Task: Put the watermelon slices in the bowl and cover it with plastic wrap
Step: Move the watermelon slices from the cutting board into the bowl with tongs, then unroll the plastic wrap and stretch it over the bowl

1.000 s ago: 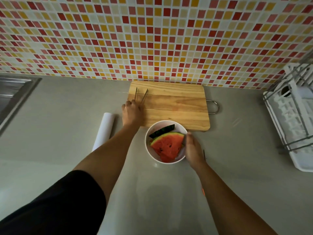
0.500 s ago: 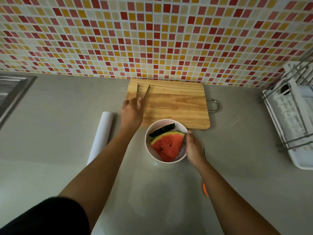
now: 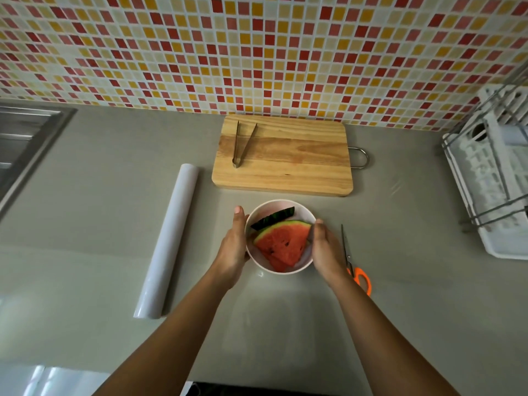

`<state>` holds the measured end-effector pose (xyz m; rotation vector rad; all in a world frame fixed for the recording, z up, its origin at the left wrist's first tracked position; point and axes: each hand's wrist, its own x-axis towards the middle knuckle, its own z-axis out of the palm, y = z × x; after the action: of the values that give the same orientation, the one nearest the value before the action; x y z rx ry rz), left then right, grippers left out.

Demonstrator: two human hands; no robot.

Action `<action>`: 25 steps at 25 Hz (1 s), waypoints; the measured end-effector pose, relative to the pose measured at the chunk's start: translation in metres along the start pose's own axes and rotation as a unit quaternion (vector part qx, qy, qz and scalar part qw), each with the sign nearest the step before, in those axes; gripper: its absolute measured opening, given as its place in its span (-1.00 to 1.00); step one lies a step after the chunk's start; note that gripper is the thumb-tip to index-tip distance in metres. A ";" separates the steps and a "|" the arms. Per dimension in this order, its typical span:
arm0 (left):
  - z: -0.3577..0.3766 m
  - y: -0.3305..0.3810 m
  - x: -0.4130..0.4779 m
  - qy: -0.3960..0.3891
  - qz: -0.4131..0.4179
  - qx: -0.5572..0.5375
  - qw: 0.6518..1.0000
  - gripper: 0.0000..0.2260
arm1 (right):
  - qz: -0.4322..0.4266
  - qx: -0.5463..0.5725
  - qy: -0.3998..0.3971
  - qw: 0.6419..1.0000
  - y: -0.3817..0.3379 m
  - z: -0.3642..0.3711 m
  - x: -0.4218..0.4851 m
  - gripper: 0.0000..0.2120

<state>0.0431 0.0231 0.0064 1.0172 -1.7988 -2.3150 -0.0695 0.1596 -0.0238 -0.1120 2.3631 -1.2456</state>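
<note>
A white bowl [image 3: 297,210] sits on the grey counter in front of the wooden cutting board [image 3: 291,164]. Red watermelon slices [image 3: 283,242] with green rind lie inside it. My left hand [image 3: 233,247] cups the bowl's left side and my right hand [image 3: 325,250] cups its right side. A white roll of plastic wrap [image 3: 168,238] lies on the counter to the left, apart from both hands. Metal tongs [image 3: 242,144] rest on the board's left part.
Orange-handled scissors [image 3: 354,264] lie just right of my right hand. A white dish rack [image 3: 494,178] stands at the right edge. A steel sink [image 3: 20,144] is at the far left. The tiled wall runs behind the board.
My left hand let go of the tongs on the board and came back to the bowl's left side. The bowl now sits nearer to me, off the board's edge.
</note>
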 end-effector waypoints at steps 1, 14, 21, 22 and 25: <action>0.000 -0.002 -0.001 0.002 0.004 0.000 1.000 -0.35 | -0.003 -0.002 -0.004 1.000 -0.001 0.000 -0.002 -0.61; -0.145 0.025 0.009 0.357 0.059 0.338 0.869 -0.64 | -0.062 -0.017 -0.003 0.998 0.010 0.000 0.009 -0.66; -0.143 0.024 0.016 0.201 -0.042 0.432 0.878 -0.54 | -0.081 -0.018 0.001 0.997 0.015 0.003 0.014 -0.61; -0.141 0.025 0.019 0.186 -0.041 0.449 0.873 -0.58 | -0.081 -0.019 0.000 0.997 0.015 0.003 0.014 -0.60; -0.133 0.026 0.024 0.157 -0.053 0.453 0.876 -0.62 | -0.075 -0.022 0.001 0.997 0.014 0.002 0.013 -0.59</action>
<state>0.0835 -0.1087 0.0030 1.4690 -2.7331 -1.1266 -0.0782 0.1629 -0.0409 -0.3090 2.4213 -1.2615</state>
